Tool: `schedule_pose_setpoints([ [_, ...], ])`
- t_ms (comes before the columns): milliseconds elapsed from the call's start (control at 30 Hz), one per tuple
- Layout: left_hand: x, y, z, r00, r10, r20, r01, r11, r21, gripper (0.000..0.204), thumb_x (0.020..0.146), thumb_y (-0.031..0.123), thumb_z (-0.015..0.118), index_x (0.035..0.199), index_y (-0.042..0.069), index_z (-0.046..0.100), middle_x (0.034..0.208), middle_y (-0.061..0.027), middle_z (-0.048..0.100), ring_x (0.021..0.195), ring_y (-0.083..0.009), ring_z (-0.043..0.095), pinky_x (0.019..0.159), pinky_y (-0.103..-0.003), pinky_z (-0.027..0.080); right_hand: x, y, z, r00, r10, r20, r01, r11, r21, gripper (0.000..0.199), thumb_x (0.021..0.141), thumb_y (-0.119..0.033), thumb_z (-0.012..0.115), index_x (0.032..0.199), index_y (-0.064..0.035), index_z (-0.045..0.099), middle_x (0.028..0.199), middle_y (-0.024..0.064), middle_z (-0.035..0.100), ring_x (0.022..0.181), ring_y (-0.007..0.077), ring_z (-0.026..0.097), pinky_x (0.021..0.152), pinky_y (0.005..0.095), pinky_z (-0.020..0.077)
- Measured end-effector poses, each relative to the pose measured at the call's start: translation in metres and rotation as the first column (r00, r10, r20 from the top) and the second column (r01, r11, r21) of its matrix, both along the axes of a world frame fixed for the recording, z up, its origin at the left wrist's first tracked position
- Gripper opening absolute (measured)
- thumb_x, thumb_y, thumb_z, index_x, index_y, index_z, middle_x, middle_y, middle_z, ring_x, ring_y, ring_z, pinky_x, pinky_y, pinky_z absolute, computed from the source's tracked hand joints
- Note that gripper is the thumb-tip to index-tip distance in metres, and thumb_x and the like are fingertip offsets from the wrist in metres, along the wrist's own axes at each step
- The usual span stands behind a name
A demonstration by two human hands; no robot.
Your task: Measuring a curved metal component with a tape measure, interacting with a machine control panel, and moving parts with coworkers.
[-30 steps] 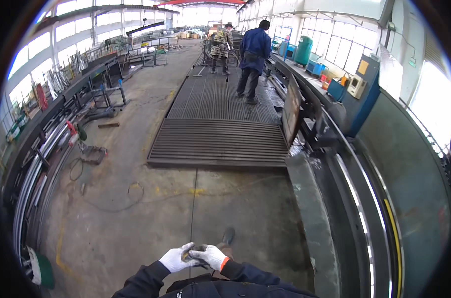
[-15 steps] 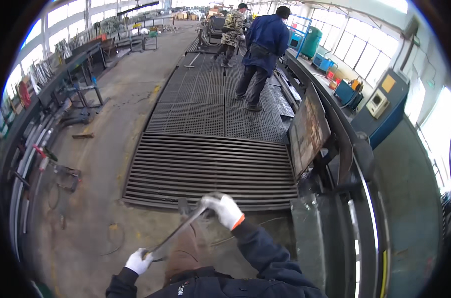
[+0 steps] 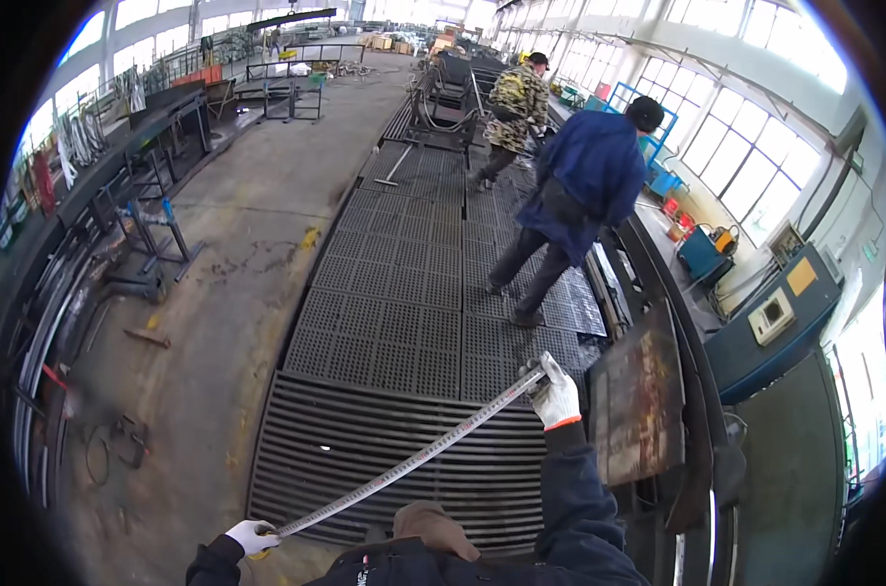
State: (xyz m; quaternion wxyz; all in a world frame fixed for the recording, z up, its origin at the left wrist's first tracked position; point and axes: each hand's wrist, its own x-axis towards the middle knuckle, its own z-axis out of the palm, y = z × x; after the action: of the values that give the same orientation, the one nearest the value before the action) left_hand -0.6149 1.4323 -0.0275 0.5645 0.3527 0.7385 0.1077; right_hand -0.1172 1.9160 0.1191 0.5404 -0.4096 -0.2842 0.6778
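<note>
A silvery tape measure point(image 3: 412, 464) stretches out on a slant before me, over the slatted part of the grating. At its near left end my left hand point(image 3: 251, 539), in a white glove, is closed around it, and a bit of yellow shows under the fingers. My right hand point(image 3: 557, 395), in a white glove with an orange cuff edge, grips the tape's far end, fingers pinched. The blade runs nearly straight between the two hands. Below it lies the slatted grating point(image 3: 335, 410).
A perforated platform point(image 3: 379, 322) runs ahead. On it stand a person in a dark blue coat point(image 3: 581, 186) and, farther off, one in camouflage point(image 3: 517, 103). A rusty plate point(image 3: 638, 400) leans at right beside a machine rail. Metal stock point(image 3: 44, 322) lines the left.
The tape between my hands has lengthened. My right hand has moved forward and right, and I have come closer over the slatted grating. The person in blue now leans more.
</note>
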Motion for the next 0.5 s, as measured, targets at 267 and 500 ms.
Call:
schedule_pose_setpoints([
  [267, -0.092, 0.321, 0.0, 0.972, 0.235, -0.016, -0.235, 0.971, 0.038, 0.03, 0.093, 0.031, 0.076, 0.1, 0.001, 0.075, 0.071, -0.0012, 0.068, 0.056, -0.0088, 0.058, 0.053, -0.027, 0.046, -0.172, 0.317, -0.088, 0.986, 0.136, -0.092, -0.125, 0.985, 0.123, 0.028, 0.101, -0.037, 0.065, 0.103, -0.0093, 0.064, 0.092, 0.0073, 0.069, 0.082, 0.0227, 0.069, 0.064, 0.0305, 0.0493],
  [500, -0.146, 0.609, 0.0, 0.951, 0.306, -0.035, -0.302, 0.949, 0.093, 0.031, 0.093, 0.027, 0.074, 0.104, -0.002, 0.074, 0.081, -0.0054, 0.073, 0.072, -0.0103, 0.064, 0.068, -0.029, 0.052, -0.359, 0.512, -0.117, 0.856, 0.515, 0.047, -0.516, 0.856, 0.014, 0.04, 0.107, -0.035, 0.054, 0.122, 0.0012, 0.061, 0.107, 0.0147, 0.072, 0.095, 0.0245, 0.072, 0.074, 0.0356, 0.0584],
])
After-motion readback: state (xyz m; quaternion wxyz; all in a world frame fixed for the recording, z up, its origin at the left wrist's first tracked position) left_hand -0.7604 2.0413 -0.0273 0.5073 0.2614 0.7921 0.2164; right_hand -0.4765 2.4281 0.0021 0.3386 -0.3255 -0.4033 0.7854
